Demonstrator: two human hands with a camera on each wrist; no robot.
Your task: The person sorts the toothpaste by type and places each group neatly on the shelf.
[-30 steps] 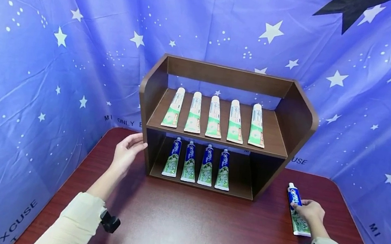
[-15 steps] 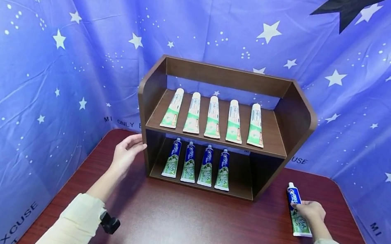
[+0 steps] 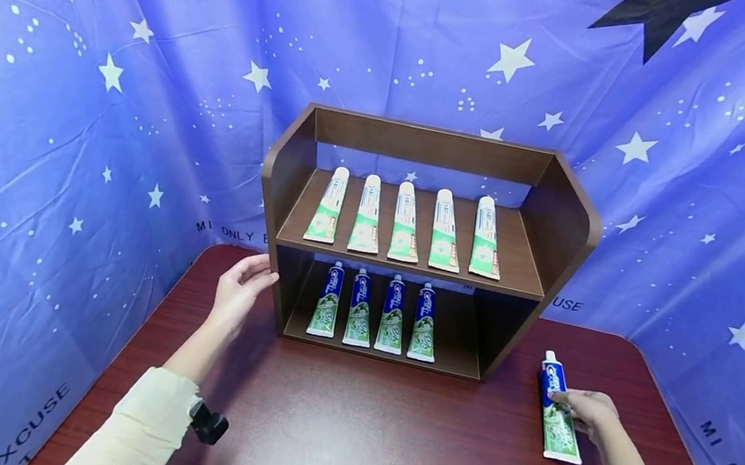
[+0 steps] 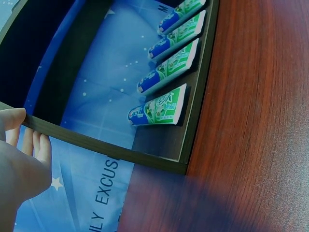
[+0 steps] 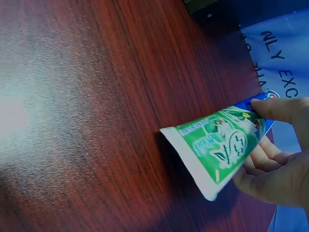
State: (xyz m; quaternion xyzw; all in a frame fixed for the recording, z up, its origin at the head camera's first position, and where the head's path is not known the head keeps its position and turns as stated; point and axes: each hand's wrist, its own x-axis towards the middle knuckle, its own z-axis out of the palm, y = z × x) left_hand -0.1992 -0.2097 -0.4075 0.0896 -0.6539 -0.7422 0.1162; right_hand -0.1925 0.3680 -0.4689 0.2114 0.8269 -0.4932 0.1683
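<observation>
My right hand [image 3: 596,419] pinches a blue and green toothpaste tube [image 3: 559,427], thumb on its printed face and fingers underneath. In the right wrist view the tube's flat white end [image 5: 190,162] is tilted close over the table, with a shadow beneath. At the left side of a brown two-tier shelf [image 3: 428,145], my left hand [image 3: 238,295] grips the side panel's front edge [image 4: 96,143] between thumb and fingers. Several blue and green tubes [image 3: 391,323] lie in a row on the lower tier, caps toward the back. The upper tier bears a row of white and green tubes [image 3: 405,229].
The shelf stands toward the back of a dark red wooden table [image 3: 345,427]. Behind it and along both sides hangs a blue curtain [image 3: 173,77] with stars. On the lower tier, bare board lies right of the last tube. Each wrist wears a black camera [image 3: 208,424].
My right hand has raised the toothpaste tube a little from the table and shifted it slightly left and toward me. The left hand keeps its grip on the shelf.
</observation>
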